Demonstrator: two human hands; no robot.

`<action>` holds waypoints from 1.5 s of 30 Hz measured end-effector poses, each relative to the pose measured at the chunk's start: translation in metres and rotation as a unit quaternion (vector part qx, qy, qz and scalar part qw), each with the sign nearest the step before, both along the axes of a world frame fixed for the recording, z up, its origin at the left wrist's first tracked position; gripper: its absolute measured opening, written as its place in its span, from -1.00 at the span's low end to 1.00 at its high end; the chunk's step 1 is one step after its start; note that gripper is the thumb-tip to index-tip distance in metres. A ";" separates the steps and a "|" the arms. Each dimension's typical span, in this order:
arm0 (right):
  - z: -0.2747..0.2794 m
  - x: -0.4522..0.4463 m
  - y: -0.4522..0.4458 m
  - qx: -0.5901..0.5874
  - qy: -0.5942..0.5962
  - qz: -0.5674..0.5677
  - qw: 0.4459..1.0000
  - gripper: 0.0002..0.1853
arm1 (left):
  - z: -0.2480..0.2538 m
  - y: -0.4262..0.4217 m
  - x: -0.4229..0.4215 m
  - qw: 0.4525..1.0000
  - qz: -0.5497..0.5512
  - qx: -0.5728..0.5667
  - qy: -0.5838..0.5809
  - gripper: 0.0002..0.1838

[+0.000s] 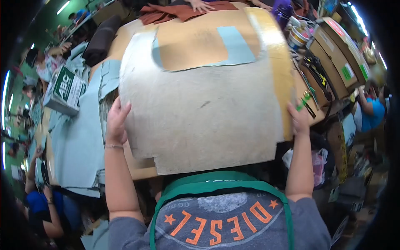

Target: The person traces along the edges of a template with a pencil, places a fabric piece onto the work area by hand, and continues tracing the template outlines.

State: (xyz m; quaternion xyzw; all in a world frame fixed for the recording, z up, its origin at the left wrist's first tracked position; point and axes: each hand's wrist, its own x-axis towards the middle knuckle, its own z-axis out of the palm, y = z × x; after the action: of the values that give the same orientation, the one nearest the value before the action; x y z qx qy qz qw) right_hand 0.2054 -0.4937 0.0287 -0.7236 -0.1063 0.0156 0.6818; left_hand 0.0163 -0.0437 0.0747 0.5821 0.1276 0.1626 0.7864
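A large grey-beige pattern board point(208, 108) with a deep U-shaped cutout at its far edge and yellow tape down its right side is held up over the wooden table point(191, 46). My left hand point(118, 123) grips its left edge, thumb uppermost and fingers partly behind. On the opposite edge, my right hand point(299, 118) holds the taped side. Through the cutout shows a light blue piece point(237, 43) lying on the table. More light blue fabric point(81, 141) lies in layers left of the board.
An ABC box point(66, 91) stands on the left fabric. Reddish-brown cloth point(179, 12) lies at the far edge, with another person's hand point(201, 5) on it. Cardboard boxes point(333, 58), a white bucket point(298, 36) and tools are at the right. Other people sit at both sides.
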 end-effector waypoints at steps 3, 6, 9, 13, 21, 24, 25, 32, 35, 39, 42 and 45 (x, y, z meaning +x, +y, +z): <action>-0.001 0.021 0.031 -0.203 0.002 -0.002 0.979 -0.68 | -0.013 0.013 -0.005 0.993 0.065 0.095 0.026 -0.45; 0.002 0.042 0.047 -0.366 -0.076 -0.028 0.927 -0.63 | -0.030 0.027 0.003 0.994 0.076 0.067 0.041 -0.43; -0.019 0.063 0.055 -0.417 -0.088 -0.049 0.903 -0.57 | -0.054 0.042 0.028 0.991 0.056 0.111 0.052 -0.44; -0.020 0.063 0.069 -0.478 -0.074 -0.050 0.874 -0.55 | -0.086 0.053 0.048 0.961 0.058 0.243 0.120 -0.44; -0.015 0.074 0.078 -0.545 -0.062 -0.032 0.835 -0.58 | -0.097 0.063 0.060 0.868 0.111 0.445 0.188 -0.37; -0.013 0.073 0.081 -0.570 -0.054 -0.025 0.820 -0.58 | -0.094 0.060 0.061 0.857 0.135 0.454 0.202 -0.42; -0.014 0.071 0.081 -0.578 -0.060 -0.030 0.813 -0.57 | -0.090 0.053 0.061 0.857 0.151 0.451 0.201 -0.44; -0.014 0.074 0.079 -0.624 -0.093 -0.007 0.776 -0.52 | -0.066 0.030 0.056 0.838 0.148 0.472 0.229 -0.38; -0.016 0.071 0.079 -0.607 -0.097 -0.030 0.788 -0.51 | -0.075 0.038 0.056 0.809 0.155 0.516 0.236 -0.28; -0.014 0.067 0.079 -0.600 -0.090 -0.031 0.795 -0.51 | -0.082 0.041 0.058 0.781 0.162 0.552 0.243 -0.17; -0.016 0.067 0.079 -0.590 -0.075 -0.040 0.803 -0.51 | -0.081 0.041 0.061 0.794 0.138 0.540 0.240 -0.11; -0.017 0.067 0.079 -0.582 -0.066 -0.040 0.809 -0.52 | -0.090 0.049 0.062 0.803 0.118 0.523 0.262 -0.07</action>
State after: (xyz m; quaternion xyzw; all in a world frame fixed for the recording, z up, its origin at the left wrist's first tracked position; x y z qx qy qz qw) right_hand 0.2725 -0.4148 0.0120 -0.9879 -0.0930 0.0001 0.1240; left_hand 0.0786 0.0051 -0.0155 0.9059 0.2918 0.1374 0.2743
